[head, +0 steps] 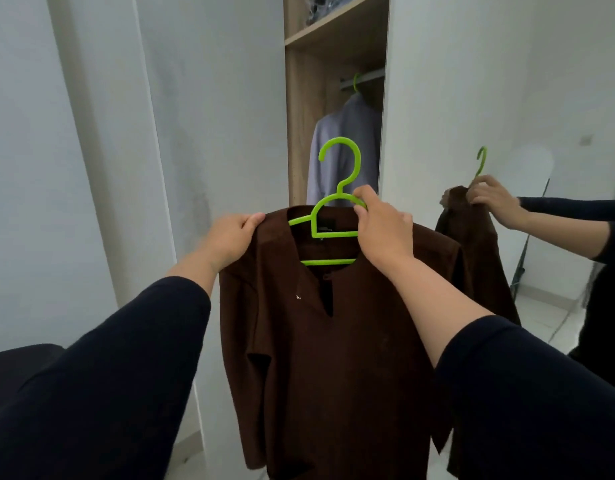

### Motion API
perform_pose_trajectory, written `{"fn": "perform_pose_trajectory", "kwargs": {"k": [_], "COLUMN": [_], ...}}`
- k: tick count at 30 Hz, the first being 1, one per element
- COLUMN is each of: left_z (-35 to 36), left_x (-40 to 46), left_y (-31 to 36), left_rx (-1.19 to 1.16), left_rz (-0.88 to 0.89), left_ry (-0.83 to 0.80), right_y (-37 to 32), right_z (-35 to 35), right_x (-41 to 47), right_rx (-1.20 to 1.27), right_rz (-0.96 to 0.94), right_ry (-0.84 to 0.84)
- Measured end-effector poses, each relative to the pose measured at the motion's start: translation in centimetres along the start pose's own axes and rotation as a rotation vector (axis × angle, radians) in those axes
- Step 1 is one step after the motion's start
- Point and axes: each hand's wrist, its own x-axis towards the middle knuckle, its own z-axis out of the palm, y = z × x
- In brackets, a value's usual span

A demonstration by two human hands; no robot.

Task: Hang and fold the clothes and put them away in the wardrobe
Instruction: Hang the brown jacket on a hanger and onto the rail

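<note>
Sleeves: dark navy, both forearms reaching forward from the bottom edge.
Left hand [231,239]: grip clenched on the left shoulder of the brown tunic [330,358], thumb on top of the fabric.
Right hand [382,230]: grip closed around the right arm of the green hanger [337,202], just below the hook.
Tunic position: hangs upright on the hanger, held in the air in front of the open wardrobe [301,109], not on the rail.
Wardrobe interior: a lilac garment [344,147] hangs from the rail [365,77] on another green hanger; a wooden shelf [334,27] sits above.
Right side: a mirrored door [489,98] reflects the hand, hanger and tunic.
Lower left: dark seat [18,362], partly hidden.
</note>
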Motion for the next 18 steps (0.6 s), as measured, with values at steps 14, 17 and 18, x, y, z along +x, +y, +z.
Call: {"fn": "perform_pose_trajectory", "kwargs": {"k": [14, 17, 18], "left_z": [5.0, 4.1, 4.0], "left_x": [6.7, 9.6, 10.6], "left_y": [-7.6, -7.3, -7.3], "left_rx": [0.072, 0.033, -0.049], "left_rz": [0.367, 0.273, 0.235], "left_ry": [0.160, 0.081, 0.032], "right_y": [0.9, 0.8, 0.8], "right_z": [4.4, 5.5, 5.7], "right_x": [4.8, 5.8, 6.1], "right_rx": [-0.090, -0.117, -0.116], "right_rz": [0.163, 0.108, 0.079], "right_ry": [0.055, 0.070, 0.065]}}
